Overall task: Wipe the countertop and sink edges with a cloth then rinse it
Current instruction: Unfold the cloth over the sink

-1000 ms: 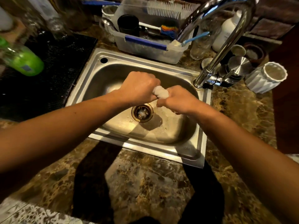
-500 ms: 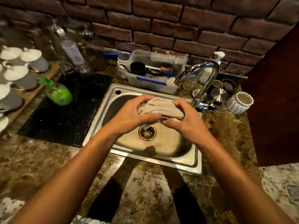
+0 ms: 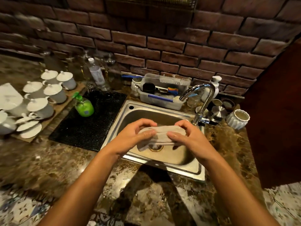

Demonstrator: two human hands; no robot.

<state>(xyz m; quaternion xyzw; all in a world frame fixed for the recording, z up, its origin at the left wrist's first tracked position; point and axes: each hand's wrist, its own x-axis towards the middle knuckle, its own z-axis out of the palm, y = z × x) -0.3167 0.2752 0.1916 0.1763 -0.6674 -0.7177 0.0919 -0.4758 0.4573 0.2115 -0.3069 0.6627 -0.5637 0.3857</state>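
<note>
Far left on the marbled surface [image 3: 48,160]: a group of white lidded cups [image 3: 48,93] and saucers on a board. Next to it lies a black mesh mat [image 3: 88,128], with a green soap bottle [image 3: 83,106] standing at its rear left portion. Clear bottles stand behind the mat against the brick wall [image 3: 162,38].

Centre: a steel sink [image 3: 184,170] is recessed into the surface. A clear plastic tub [image 3: 162,99] holding brushes sits just behind the sink's rear rim.

The left hand [image 3: 132,136] and the right hand [image 3: 187,136] are held above the sink basin, near each other but not touching. Both grip the grey cloth [image 3: 162,133], one at each end, with thumbs on top and fingers curled round the far side. The cloth is bunched into a folded band stretched between the hands; a loose corner hangs below the left hand. The cloth sits above the drain [image 3: 156,147] and partly covers it.

Right: a chrome gooseneck faucet [image 3: 203,101] rises from the rear right corner of the sink, spout facing left over the basin. No water stream is discernible. Behind it stand a white pump dispenser [image 3: 215,86] and small metal-lidded jars. A white ribbed cup [image 3: 238,119] stands at the far right, beside a dark wooden panel [image 3: 276,111].
</note>
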